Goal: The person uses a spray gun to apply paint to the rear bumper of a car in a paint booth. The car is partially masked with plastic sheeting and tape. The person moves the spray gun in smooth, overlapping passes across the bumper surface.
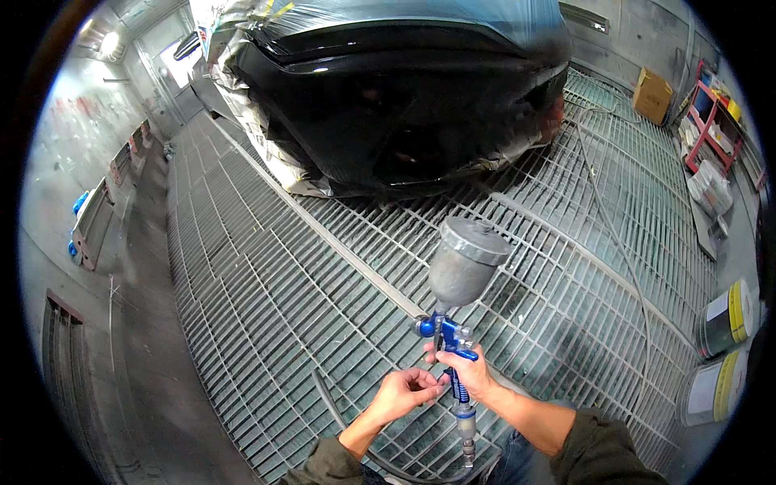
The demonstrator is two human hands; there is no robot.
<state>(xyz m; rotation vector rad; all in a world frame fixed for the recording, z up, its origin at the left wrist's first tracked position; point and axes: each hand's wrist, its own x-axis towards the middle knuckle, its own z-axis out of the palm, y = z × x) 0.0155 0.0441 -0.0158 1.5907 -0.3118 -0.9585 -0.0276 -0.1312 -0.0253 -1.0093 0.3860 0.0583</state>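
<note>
1. My right hand [475, 377] is closed round the grip of a blue gravity-feed spray gun [449, 326], its grey cup [467, 263] uppermost and tilted slightly rightward.
2. My left hand [402, 394] is half open with fingers curled, its fingertips just beside the gun's grip; I cannot tell whether they pinch anything.
3. I have the gun raised above the steel floor grating [242, 299], toward its near edge and a little right of the middle; a silvery fitting [466, 428] hangs below the grip.
4. A grey hose [327, 404] curves low beneath my left forearm, toward the grating's near edge.
5. Ahead, at the grating's far side, is a glossy black car bumper [404, 105], with blue masking film [453, 10] above it.
6. Along the grating's right edge sit two yellow-banded tins [711, 388]; near its far right corner are a cardboard box [651, 95] and a red shelf rack [705, 133].
</note>
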